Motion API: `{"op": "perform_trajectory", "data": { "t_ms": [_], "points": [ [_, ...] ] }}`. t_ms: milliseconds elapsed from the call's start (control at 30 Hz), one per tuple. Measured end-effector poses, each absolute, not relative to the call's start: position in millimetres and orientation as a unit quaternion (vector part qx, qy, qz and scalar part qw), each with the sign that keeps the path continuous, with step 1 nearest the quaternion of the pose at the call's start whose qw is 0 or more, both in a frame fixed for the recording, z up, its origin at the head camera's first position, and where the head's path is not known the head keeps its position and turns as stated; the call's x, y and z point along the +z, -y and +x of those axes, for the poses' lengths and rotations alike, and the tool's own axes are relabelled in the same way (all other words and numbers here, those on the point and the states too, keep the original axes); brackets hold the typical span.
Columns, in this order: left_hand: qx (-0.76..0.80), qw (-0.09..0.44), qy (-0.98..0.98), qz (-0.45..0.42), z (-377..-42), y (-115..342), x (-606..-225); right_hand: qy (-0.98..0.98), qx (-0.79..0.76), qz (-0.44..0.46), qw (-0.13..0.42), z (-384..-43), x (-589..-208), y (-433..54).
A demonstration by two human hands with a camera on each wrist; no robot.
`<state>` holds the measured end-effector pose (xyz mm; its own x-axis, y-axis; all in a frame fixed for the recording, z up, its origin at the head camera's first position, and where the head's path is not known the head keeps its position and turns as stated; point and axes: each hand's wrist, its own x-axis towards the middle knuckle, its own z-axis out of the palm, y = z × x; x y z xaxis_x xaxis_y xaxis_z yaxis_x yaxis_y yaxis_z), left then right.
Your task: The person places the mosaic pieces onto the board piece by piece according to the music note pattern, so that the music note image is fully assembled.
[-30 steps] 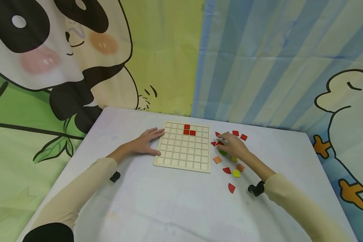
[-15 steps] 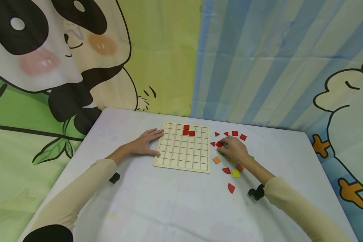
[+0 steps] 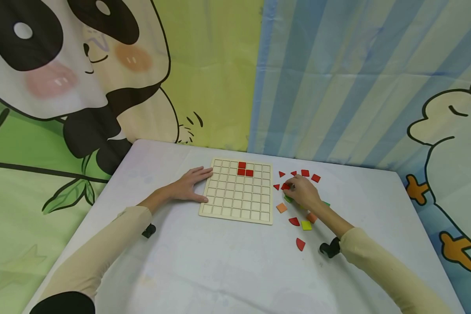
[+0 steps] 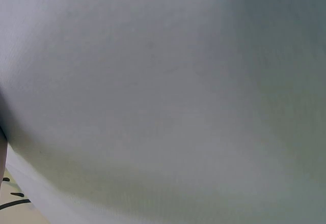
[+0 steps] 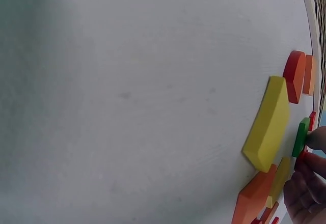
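My left hand (image 3: 186,185) lies spread on the table, fingertips and thumb touching the left edge of a pale wooden grid board (image 3: 223,197). Three red square tiles (image 3: 241,165) sit in cells near the board's top. To the right of the board, my right hand (image 3: 304,192) pinches a red square tile (image 3: 285,186) between thumb and finger, low over the table. A green tile (image 3: 288,199) lies just beside it. In the right wrist view the fingers (image 5: 317,138) show at the right edge, by a green tile (image 5: 301,136). The left wrist view holds mostly bare cloth.
Around my right hand lie red triangles (image 3: 281,174), red squares (image 3: 315,178), orange squares (image 3: 281,208), a yellow square (image 3: 306,225) and red quarter-circle tiles (image 3: 300,244). The white table (image 3: 227,266) backs onto a printed curtain (image 3: 216,78).
My right hand first came down among the tiles, then its fingers closed at the red square tile, shifting it very slightly. My left hand stays at the board's edge.
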<state>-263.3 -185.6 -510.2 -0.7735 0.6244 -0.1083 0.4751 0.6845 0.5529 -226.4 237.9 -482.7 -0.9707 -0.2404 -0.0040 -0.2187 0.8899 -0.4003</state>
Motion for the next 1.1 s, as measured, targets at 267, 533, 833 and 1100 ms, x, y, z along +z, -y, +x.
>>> {"op": "perform_trajectory", "data": {
  "t_ms": [267, 533, 833, 1100],
  "points": [
    [0.255, 0.148, -0.907, 0.301, -262.2, 185.9, -508.4, -0.953, -0.273, -0.132, 0.017, -230.1, -480.4, -230.5],
    [0.255, 0.151, -0.908, 0.297, -261.9, 186.4, -509.4, -0.912, -0.335, -0.234, 0.033, -233.1, -467.3, -191.4],
    [0.256, 0.148, -0.907, 0.3, -262.4, 185.6, -509.7, -0.914, -0.268, -0.304, 0.028, -248.5, -462.6, -139.4],
    [0.255, 0.146, -0.909, 0.297, -262.5, 185.8, -509.3, -0.916, -0.222, -0.332, 0.026, -265.6, -467.5, -113.7]
  ]
}}
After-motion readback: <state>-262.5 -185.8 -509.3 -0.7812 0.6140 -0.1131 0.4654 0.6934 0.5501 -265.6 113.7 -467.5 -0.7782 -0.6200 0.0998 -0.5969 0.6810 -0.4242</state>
